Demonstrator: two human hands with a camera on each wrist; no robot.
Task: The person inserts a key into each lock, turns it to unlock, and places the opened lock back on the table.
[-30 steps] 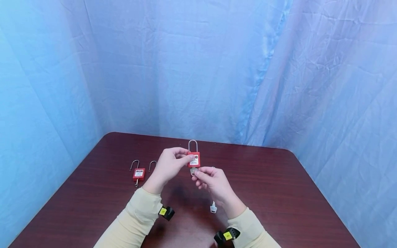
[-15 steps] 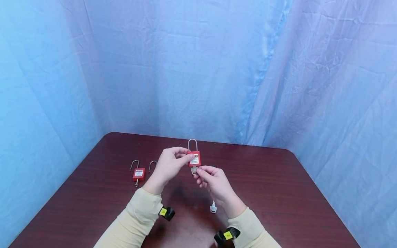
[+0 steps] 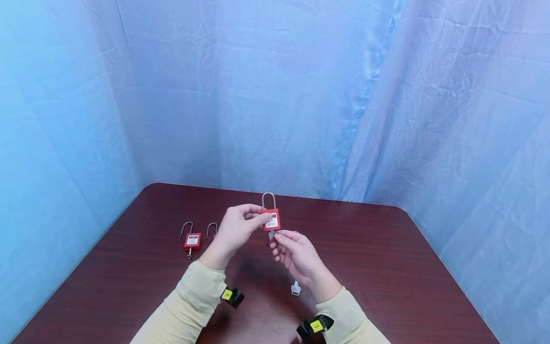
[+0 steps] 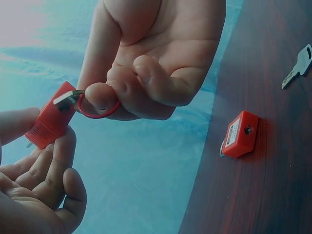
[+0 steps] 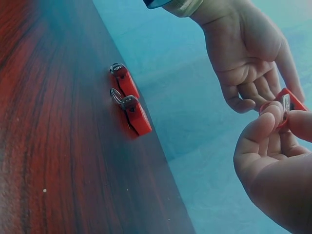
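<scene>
My left hand gripped a red plastic padlock with steel shackle above the dark wooden desk, my right hand fingers pinched its small metal key.

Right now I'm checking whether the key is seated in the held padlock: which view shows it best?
The left wrist view: the key enters the red padlock base, its ring showing. The head view shows a sliver; the right wrist view shows fingers covering most.
</scene>
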